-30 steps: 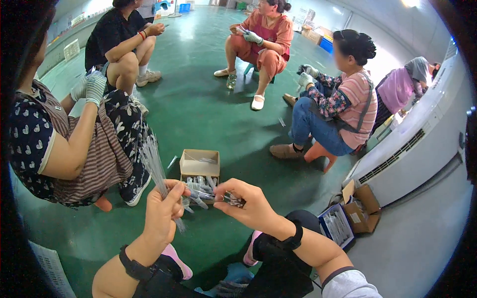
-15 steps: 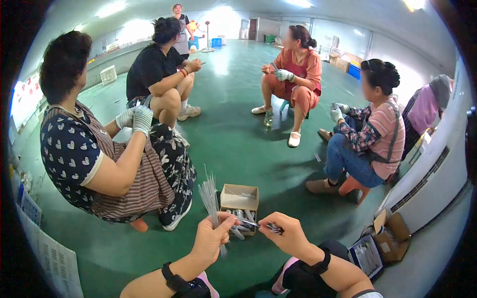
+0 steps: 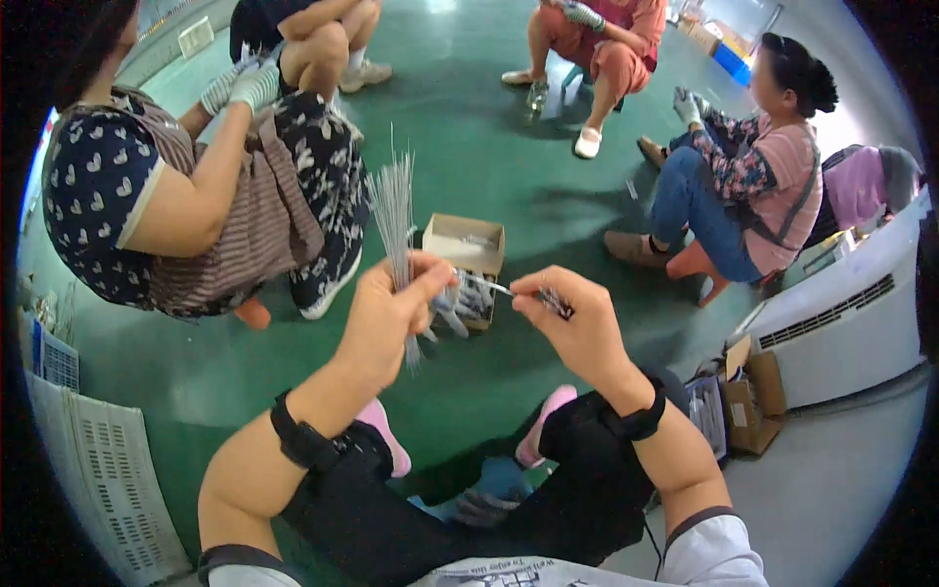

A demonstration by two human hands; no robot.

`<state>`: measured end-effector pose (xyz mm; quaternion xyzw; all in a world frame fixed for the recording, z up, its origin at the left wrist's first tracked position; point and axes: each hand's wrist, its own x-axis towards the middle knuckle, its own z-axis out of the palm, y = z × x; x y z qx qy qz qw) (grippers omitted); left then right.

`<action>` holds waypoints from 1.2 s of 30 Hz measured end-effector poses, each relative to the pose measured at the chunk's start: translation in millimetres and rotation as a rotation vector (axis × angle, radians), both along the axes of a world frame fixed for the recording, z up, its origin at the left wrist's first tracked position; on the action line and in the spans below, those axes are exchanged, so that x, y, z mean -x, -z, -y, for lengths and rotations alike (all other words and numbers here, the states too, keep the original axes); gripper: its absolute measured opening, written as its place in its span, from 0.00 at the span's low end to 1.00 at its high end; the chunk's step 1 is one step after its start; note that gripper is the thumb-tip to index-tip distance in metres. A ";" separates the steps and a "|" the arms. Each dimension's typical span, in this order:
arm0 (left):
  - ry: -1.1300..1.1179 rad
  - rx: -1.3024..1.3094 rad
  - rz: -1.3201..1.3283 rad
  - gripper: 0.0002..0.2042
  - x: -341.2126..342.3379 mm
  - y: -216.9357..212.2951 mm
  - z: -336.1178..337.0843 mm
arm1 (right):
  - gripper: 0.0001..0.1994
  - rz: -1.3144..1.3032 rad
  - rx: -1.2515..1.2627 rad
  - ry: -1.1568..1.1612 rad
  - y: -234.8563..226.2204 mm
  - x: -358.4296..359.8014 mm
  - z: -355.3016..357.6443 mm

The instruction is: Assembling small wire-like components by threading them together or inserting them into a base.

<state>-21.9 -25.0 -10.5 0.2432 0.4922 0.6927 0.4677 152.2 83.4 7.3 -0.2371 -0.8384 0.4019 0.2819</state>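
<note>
My left hand [image 3: 386, 313] is closed round a bundle of thin grey wires [image 3: 393, 205], which fan out above the fist and poke out below it. A slim, pale metallic piece [image 3: 496, 287] spans the gap from the left fingertips to my right hand [image 3: 579, 318]. The right thumb and forefinger pinch its end. Several small dark and silvery pieces [image 3: 558, 305] show in the curled right fingers, too small to name. Beyond the hands, on the green floor, sits an open cardboard box [image 3: 460, 227] with grey items inside; a pale glove [image 3: 450, 318] hangs at its near side.
Seated people surround me: one in a striped apron [image 3: 264, 215] at left, one in jeans [image 3: 675, 210] at right, others farther off. A white perforated crate [image 3: 108, 479] stands at lower left. Brown cartons [image 3: 753, 401] and a grey bin [image 3: 706, 411] sit by the right wall.
My view has tilted downward, so hands and box appear higher and my knees show. Both hands keep their hold, and the gap between them looks slightly wider.
</note>
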 end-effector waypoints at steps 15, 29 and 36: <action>0.020 0.012 0.005 0.07 11.0 1.2 -0.3 | 0.12 -0.111 0.894 -0.091 6.9 2.8 -13.8; -0.128 0.061 0.111 0.11 14.1 5.9 -3.9 | 0.07 0.487 -0.273 -0.005 66.1 -1.6 -33.0; -0.029 0.031 0.203 0.11 5.9 16.8 3.2 | 0.08 0.535 -0.166 -0.030 44.9 -2.4 -19.2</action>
